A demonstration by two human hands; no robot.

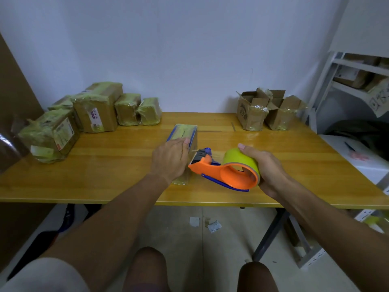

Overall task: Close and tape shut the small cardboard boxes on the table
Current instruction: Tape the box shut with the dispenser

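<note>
A small closed cardboard box, covered in yellowish tape with a blue edge, stands in the middle of the wooden table. My left hand lies on top of it, fingers stretched along the lid and pressing it down. My right hand grips an orange tape dispenser carrying a yellow-green roll. The dispenser's blade end touches the box's right side, just under my left fingertips. Two open cardboard boxes stand at the back right with their flaps up.
Several taped boxes are grouped at the table's back left, near the wall. A white metal shelf holding cartons stands to the right. A white surface adjoins the table's right edge. Paper scraps lie on the floor below.
</note>
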